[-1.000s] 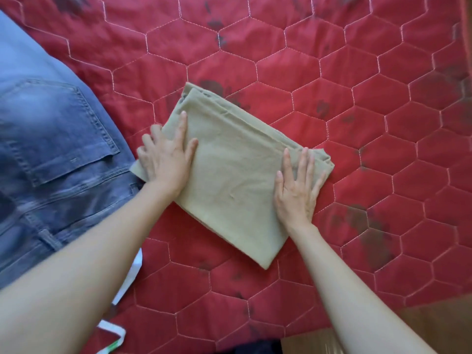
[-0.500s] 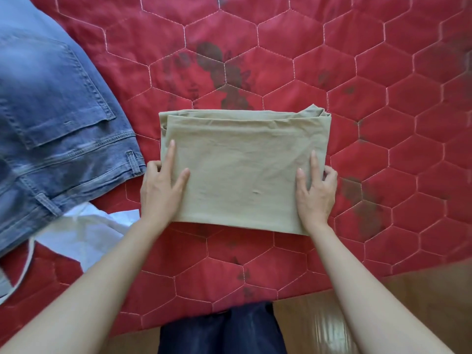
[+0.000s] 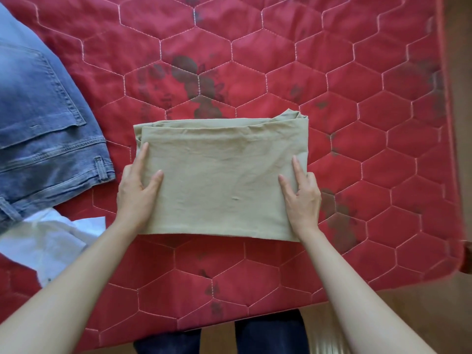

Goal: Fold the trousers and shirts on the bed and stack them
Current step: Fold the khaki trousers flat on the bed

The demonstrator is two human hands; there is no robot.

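Red quilted bed cover w/ hexagon stitching (image 3: 293, 60) fills most of the view; dark blotchy print on it, no readable writing or brand anywhere. Blue denim jeans (image 3: 38, 129) lie unfolded at far left, back pocket & belt loop up, no label legible. Folded khaki-beige cloth rectangle (image 3: 222, 180), prob. trousers, sits mid-bed, near the front edge, just right of the jeans, not touching them. White crumpled garment (image 3: 48, 241) lies below the jeans at lower left. Left hand (image 3: 136, 192) grips the khaki bundle's left edge, thumb on top, index straight along the side. Right hand (image 3: 302, 198) grips the right edge likewise, other fingers tucked under.

Vs 0.5 s ago: bundle & both hands in the same pose and spot on the bed; vs 1 s ago the bundle, then skewed diagonally under flat palms, now lies square.
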